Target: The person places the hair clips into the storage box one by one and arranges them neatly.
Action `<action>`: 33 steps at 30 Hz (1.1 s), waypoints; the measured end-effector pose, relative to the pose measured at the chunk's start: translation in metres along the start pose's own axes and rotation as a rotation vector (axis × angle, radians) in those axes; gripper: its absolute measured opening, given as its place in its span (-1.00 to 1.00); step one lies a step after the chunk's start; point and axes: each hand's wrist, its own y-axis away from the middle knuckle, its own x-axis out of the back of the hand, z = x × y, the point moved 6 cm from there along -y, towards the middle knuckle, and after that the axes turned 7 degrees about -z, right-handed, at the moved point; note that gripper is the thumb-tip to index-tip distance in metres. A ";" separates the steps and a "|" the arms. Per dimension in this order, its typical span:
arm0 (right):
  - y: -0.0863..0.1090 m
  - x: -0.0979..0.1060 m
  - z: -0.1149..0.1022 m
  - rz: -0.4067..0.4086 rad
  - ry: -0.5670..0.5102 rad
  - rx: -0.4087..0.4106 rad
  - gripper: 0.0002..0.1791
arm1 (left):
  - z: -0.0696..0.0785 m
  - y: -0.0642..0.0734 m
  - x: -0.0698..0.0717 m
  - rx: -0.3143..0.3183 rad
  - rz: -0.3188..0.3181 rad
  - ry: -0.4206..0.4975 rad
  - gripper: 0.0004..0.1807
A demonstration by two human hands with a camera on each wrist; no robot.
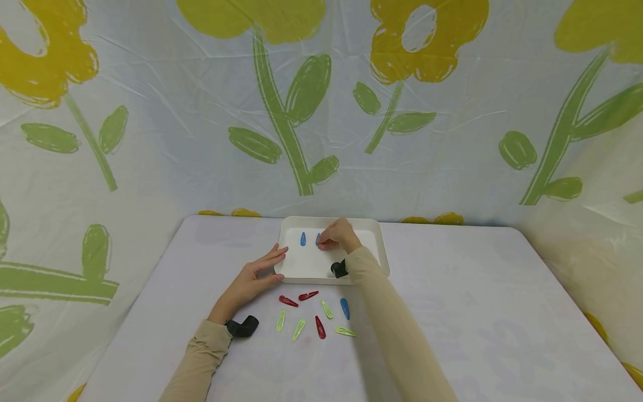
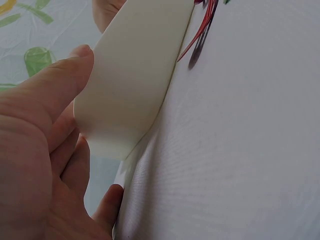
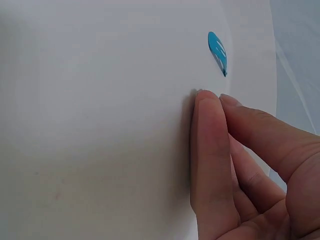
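Observation:
A white rectangular tray [image 1: 301,272] lies on the table. The person's left hand [image 1: 257,276] rests against its left side, fingers spread and fairly straight; the left wrist view shows the thumb [image 2: 75,67] touching the tray's outer wall [image 2: 132,75]. Over the tray, the right hand [image 1: 340,234] pinches a blue snap hair clip [image 1: 317,239] near the tray floor. In the right wrist view the fingertips [image 3: 209,95] hide that clip. To its left, another blue hair clip [image 1: 303,239] lies in the tray, also seen close to the far wall [image 3: 217,52].
In front of the tray lie several loose hair clips: red ones [image 1: 320,327], light green ones [image 1: 298,330] and a blue one [image 1: 344,309]. A flowered cloth [image 1: 201,139] hangs behind the table [image 1: 452,312]. The right sleeve [image 1: 397,324] passes beside the clips.

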 end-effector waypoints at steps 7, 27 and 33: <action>-0.003 0.000 0.001 0.024 0.061 -0.002 -0.84 | 0.000 0.000 0.000 -0.015 0.003 0.004 -0.36; -0.008 0.002 0.002 0.069 0.202 -0.048 -0.81 | -0.003 -0.001 0.001 0.010 0.007 0.000 -0.36; -0.010 0.004 0.003 0.028 0.217 -0.073 -0.86 | -0.003 -0.001 0.001 0.004 0.005 -0.010 -0.36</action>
